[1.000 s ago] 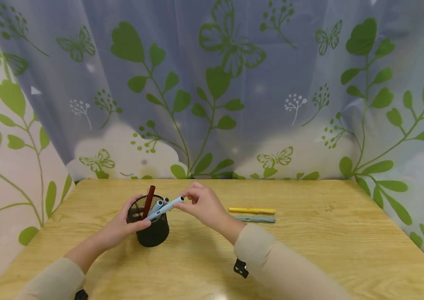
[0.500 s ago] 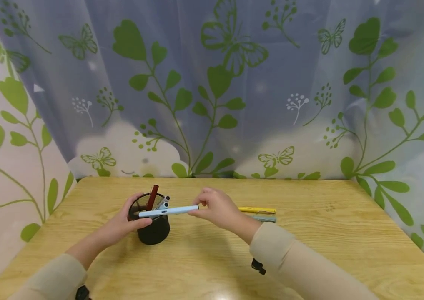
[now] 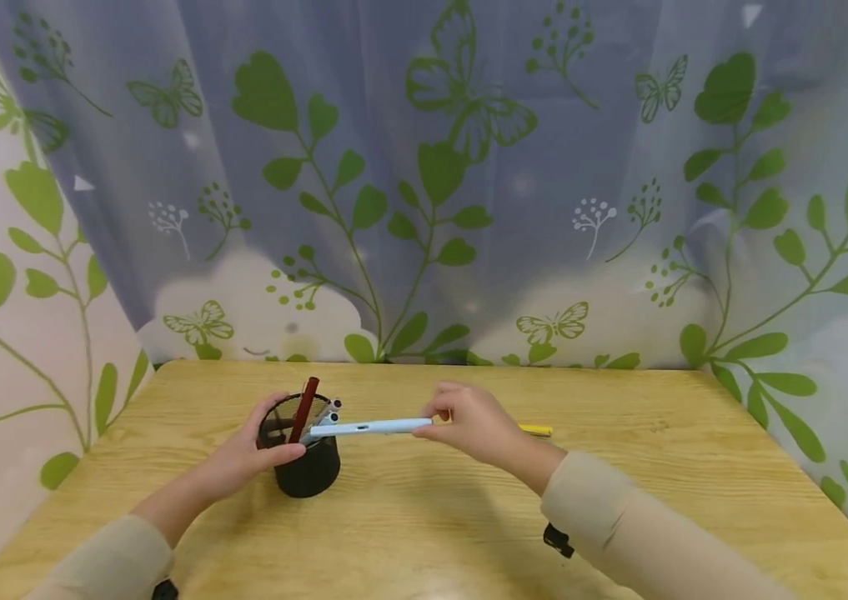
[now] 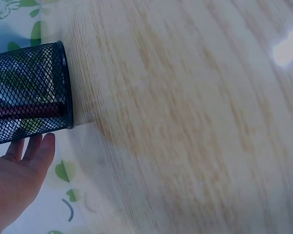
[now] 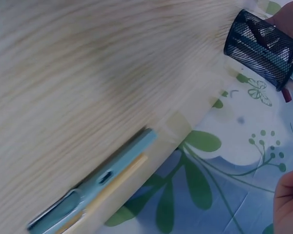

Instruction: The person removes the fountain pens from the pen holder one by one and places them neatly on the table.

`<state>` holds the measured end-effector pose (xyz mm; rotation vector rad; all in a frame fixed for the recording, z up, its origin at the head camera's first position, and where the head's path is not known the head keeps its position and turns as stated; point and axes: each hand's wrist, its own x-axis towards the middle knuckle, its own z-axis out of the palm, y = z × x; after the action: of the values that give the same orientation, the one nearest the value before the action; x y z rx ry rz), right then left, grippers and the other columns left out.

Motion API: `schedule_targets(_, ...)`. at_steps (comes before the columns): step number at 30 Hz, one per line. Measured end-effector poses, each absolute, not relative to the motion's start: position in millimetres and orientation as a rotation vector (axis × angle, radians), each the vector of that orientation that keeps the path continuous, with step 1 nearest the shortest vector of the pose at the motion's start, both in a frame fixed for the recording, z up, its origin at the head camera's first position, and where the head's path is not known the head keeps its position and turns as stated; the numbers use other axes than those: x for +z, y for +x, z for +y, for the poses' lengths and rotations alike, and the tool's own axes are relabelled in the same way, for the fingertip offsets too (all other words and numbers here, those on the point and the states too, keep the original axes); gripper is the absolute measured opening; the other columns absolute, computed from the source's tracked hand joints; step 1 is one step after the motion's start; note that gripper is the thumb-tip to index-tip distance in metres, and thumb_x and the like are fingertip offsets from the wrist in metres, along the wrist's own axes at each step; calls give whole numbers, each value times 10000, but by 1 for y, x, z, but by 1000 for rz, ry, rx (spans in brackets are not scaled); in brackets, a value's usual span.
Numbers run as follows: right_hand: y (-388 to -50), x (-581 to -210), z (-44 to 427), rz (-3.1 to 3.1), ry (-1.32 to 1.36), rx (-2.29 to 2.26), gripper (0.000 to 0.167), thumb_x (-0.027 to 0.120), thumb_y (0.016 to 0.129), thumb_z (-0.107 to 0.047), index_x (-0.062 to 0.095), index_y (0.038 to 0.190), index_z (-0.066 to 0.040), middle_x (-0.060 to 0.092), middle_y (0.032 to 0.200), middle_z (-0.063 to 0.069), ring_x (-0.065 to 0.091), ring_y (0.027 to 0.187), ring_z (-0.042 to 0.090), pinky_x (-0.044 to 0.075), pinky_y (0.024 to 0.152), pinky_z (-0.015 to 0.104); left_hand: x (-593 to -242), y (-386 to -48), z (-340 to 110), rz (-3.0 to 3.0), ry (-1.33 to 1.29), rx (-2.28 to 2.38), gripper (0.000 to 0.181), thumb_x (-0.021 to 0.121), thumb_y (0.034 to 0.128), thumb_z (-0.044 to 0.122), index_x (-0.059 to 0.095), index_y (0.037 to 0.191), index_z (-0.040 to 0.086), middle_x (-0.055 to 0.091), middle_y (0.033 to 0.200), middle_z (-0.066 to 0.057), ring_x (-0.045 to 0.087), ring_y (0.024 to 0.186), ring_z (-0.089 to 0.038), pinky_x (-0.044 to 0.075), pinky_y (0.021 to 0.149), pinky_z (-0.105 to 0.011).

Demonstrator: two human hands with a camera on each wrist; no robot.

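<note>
Wooden table [image 3: 408, 533] beneath; left hand [image 3: 243, 452] grips mesh cup [image 3: 308, 472]; blue pen [image 3: 374, 427] between, right hand [image 3: 474, 425] pinching its end.

In the head view, part of the yellow pen [image 3: 537, 430] and one end of the light blue pen [image 3: 373, 427] are hidden by the right grip [image 3: 474, 422]. The cup [image 4: 30, 91] is cut off by the left wrist view's left edge, the right grip by the right wrist view's right edge.
</note>
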<state>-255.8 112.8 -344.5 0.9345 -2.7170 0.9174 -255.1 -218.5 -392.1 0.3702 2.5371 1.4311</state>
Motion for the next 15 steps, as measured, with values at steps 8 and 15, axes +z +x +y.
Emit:
schedule_targets(8,-254,-351,144,-2686,899,1026,99,737,798,-273,714,840,-186,520,729,-108,418,620,104,375,552,253,-395,-256,-218,2522,373,1464,823,644,880,334,85,1472,211,34,1497,-254,242,1282,-498,337,928,-576)
schedule_targets(15,-253,-354,165,-2688,834,1065,102,735,800,-271,727,854,-186,530,725,-89,408,611,121,357,547,259,-395,-255,-221,2543,379,1449,822,639,884,336,82,1474,202,5,1503,-248,263,1269,-499,347,921,-570)
